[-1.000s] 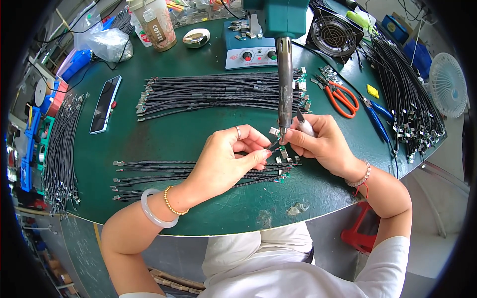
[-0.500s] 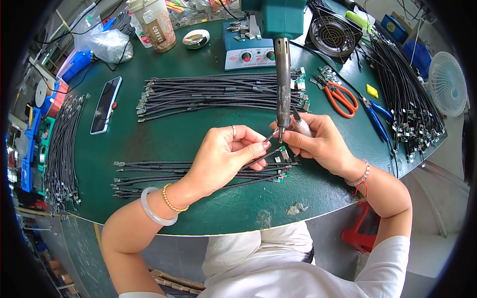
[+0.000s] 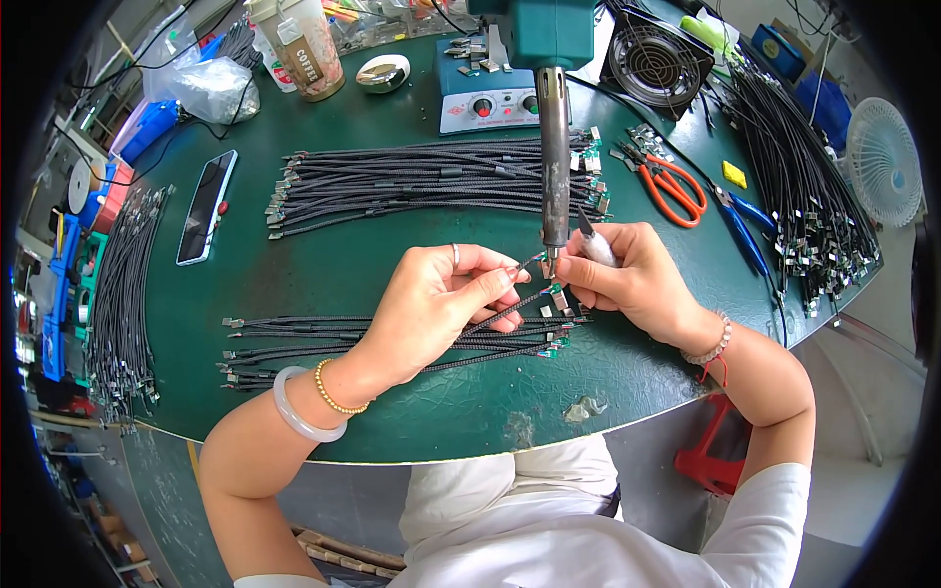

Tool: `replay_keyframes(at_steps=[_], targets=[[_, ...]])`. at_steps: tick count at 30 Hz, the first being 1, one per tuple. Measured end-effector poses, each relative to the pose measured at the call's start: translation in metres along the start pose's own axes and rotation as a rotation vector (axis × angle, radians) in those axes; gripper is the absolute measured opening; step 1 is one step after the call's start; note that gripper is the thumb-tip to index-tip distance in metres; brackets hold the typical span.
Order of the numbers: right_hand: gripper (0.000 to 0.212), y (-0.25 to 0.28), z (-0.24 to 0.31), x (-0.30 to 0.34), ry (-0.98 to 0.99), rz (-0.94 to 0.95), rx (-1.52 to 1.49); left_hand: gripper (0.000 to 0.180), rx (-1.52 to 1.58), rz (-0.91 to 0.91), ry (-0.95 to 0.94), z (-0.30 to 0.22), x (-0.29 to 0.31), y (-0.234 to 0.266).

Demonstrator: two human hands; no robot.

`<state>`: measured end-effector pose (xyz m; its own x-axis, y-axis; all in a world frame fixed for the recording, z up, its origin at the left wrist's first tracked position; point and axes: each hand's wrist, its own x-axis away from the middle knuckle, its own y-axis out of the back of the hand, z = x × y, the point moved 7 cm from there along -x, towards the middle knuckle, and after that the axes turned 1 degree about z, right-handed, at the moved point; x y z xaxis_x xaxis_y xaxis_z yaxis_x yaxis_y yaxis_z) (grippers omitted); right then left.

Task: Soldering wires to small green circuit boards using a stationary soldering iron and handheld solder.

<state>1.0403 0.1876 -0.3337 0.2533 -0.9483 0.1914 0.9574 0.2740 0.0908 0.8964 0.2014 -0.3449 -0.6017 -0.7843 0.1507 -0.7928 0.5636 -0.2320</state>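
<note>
My left hand [image 3: 431,304] pinches a black braided cable [image 3: 530,261] close to its stripped wire end. Above the table, that end meets a small green connector board [image 3: 545,267] at the tip of an upright soldering iron [image 3: 555,157]. My right hand [image 3: 632,284] is closed around a craft knife [image 3: 600,248] with a whitish wrapped handle, blade pointing up. Its thumb and forefinger are at the connector board, which they partly hide. Just below the fingers, another cable end carries a metal plug [image 3: 559,297]. Several braided cables [image 3: 294,351] lie under my left hand.
Behind my hands lies a wide cable bundle [image 3: 421,181], with a blue soldering control box [image 3: 485,98] beyond. Orange-handled pliers [image 3: 676,191] and blue-handled cutters [image 3: 743,230] lie right. Cable piles [image 3: 127,294] flank the table. A phone [image 3: 208,208] rests left; a fan [image 3: 659,64] stands back right.
The left fingers and cable end have shifted slightly left and up. The green board at the iron's tip shows more plainly. My right hand keeps the knife almost in place.
</note>
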Motion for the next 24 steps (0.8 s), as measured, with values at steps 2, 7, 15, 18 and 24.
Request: replay_keyframes(at_steps=[2,7,15,18,24], targets=[[0.016,-0.001,-0.003,-0.001,-0.016,0.011,-0.01,0.015,-0.007,-0.015,-0.003,0.001,0.0,0.001],[0.025,0.005,0.006,0.001,0.087,-0.064,0.083,0.011,-0.082,-0.026,-0.038,-0.002,0.001,0.001],[0.029,0.005,0.016,0.003,0.464,-0.136,0.426,0.01,-0.099,-0.045,-0.02,-0.002,-0.001,0.003],[0.02,0.002,0.019,0.008,0.255,-0.086,0.567,0.01,-0.088,-0.045,-0.013,-0.001,-0.004,0.002],[0.015,0.007,0.019,0.012,0.315,-0.152,0.739,0.01,-0.081,-0.032,-0.004,0.0,-0.008,-0.001]])
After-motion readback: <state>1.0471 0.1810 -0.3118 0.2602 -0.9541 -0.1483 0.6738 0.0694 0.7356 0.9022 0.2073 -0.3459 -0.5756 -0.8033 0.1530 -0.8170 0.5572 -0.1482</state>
